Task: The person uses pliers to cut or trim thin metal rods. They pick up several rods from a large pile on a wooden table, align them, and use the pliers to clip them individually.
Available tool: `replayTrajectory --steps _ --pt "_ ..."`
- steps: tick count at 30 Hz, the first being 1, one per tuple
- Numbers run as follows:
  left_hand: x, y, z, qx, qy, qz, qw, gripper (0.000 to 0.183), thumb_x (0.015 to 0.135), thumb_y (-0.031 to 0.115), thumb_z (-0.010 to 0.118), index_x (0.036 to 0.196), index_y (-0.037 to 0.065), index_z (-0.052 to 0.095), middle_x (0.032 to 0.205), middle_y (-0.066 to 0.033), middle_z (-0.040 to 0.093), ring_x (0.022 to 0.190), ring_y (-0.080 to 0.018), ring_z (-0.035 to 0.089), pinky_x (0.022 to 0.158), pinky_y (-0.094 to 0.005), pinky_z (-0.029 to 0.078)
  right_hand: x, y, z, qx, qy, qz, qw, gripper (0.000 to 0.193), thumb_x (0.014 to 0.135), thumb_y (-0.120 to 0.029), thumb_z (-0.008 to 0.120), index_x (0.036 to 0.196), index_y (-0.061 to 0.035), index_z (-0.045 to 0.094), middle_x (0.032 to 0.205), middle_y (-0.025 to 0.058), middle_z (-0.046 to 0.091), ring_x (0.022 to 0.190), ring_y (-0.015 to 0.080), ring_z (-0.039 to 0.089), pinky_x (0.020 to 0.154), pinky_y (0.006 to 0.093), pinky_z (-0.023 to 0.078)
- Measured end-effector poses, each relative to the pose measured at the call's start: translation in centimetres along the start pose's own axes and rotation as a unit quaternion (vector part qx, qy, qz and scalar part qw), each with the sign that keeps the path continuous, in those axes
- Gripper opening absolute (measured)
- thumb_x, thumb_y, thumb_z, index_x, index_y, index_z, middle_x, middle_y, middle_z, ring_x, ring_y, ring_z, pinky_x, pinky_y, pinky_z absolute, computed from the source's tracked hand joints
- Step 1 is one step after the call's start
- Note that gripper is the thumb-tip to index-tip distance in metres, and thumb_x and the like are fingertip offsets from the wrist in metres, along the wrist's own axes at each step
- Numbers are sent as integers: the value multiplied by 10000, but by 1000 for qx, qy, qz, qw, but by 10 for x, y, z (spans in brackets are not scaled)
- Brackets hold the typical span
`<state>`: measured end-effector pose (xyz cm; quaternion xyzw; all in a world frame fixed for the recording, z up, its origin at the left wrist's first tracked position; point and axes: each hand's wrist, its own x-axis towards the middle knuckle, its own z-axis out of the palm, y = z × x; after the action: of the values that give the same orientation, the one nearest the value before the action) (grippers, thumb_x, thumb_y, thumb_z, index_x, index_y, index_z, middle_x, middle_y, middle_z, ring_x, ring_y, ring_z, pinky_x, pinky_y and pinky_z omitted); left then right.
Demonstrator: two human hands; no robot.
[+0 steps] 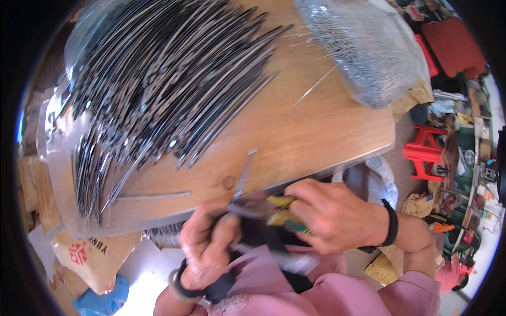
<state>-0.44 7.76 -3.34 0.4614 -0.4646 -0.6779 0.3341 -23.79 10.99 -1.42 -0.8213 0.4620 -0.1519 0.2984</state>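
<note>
Just off the near edge of the surface (327, 131), I see the right hand (327, 216) wrapped around yellow-handled pliers (282, 201) and the left hand (208, 237) apparently pinching a thin metal strip (244, 176), its free end over that edge. Blur hides the pliers' bite; I'd judge it best to pinch close to it, keep the strip straight and squeeze squarely. The dark strip pile (158, 79) covers the surface's left, a plastic-wrapped bundle (363, 52) its far right.
</note>
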Motion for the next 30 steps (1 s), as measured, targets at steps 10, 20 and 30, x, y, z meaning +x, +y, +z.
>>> replayTrajectory --steps 10,20,30 --pt "-7 23 -87 105 160 44 981 133 917 110 574 975 -9 577 684 -51 549 488 -74 445 451 -197 335 36 22 -17 -83 89 -40 992 283 638 -146 721 873 -26 619 1112 162 588 865 290 628 692 360 533" --pt "17 42 -74 475 54 222 850 279 747 -55 675 1022 -29 634 1000 -148 611 907 -276 604 789 -346 475 55 65 -40 -342 154 -117 920 169 621 -121 622 720 11 584 978 150 556 817 280 545 650 360 494" --pt "71 34 -34 607 -26 276 744 102 786 21 680 870 -3 627 800 -130 544 749 -332 576 646 -408 480 57 3 -59 412 467 -3 783 201 872 -90 640 1044 -9 575 1142 148 536 860 179 513 746 325 443"
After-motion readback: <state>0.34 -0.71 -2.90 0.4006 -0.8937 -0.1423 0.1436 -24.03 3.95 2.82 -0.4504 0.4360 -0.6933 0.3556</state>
